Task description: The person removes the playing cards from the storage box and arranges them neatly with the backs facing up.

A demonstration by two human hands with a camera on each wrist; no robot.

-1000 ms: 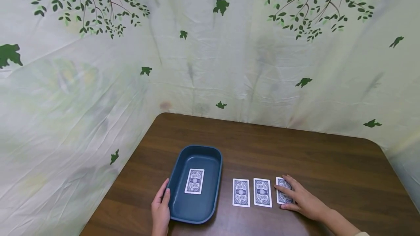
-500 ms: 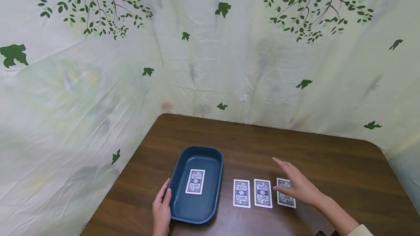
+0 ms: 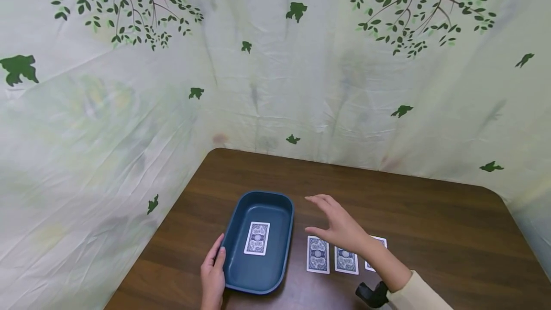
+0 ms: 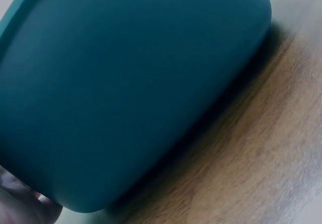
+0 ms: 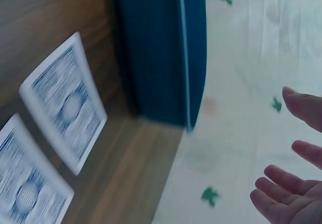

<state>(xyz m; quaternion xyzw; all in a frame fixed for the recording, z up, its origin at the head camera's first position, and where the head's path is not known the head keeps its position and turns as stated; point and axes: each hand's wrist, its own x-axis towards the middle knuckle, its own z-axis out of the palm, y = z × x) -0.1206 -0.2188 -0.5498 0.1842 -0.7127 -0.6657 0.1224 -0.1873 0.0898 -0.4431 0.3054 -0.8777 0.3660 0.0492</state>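
Note:
A blue rectangular tray [image 3: 251, 274] stands on the table, one patterned playing card [image 3: 257, 238] lying face down inside. My left hand [image 3: 213, 274] grips its left side near the front; the left wrist view shows mostly the tray's outer wall [image 4: 136, 93], with part of the hand at the lower left corner. To the right of the tray, three face-down playing cards lie in a row: the left card [image 3: 318, 255], the middle card [image 3: 346, 261] and the right card [image 3: 380, 241]. Over this row my right hand [image 3: 340, 224] hovers with spread fingers, holding nothing. My forearm partly hides the middle and right cards.
The brown wooden table [image 3: 430, 214] reaches back to a pale cloth backdrop [image 3: 301, 85] printed with leaves and branches. A black device [image 3: 372, 295] sits by my right wrist.
My right hand has lifted off the rightmost card and moved left, over the row and toward the tray. That card stayed on the table. The left hand still holds the tray.

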